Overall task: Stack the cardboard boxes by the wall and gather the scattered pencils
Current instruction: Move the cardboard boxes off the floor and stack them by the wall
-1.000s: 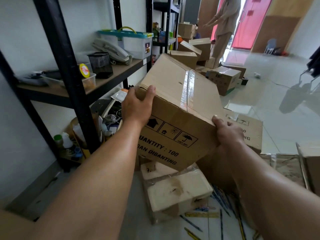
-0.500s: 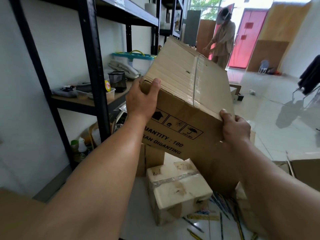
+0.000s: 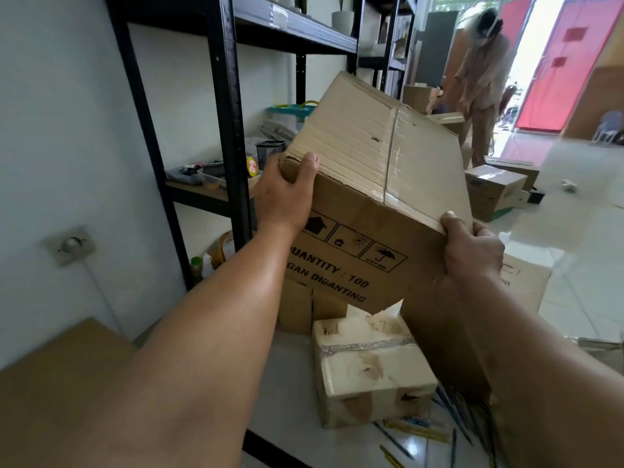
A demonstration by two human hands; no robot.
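I hold a large taped cardboard box printed "QUANTITY : 100" tilted in the air in front of me. My left hand grips its near left top corner, thumb on the top edge. My right hand grips its near right corner. Below it on the floor sits a small pale taped box, with another brown box behind that. Scattered pencils lie on the floor at the lower right, partly hidden by my right arm.
A black metal shelf rack with clutter stands along the white wall on the left. A brown box top is at lower left. More boxes sit further back, where a person bends near red doors.
The box has risen higher and my view has lifted with it. Both hands keep the same grip on its corners.
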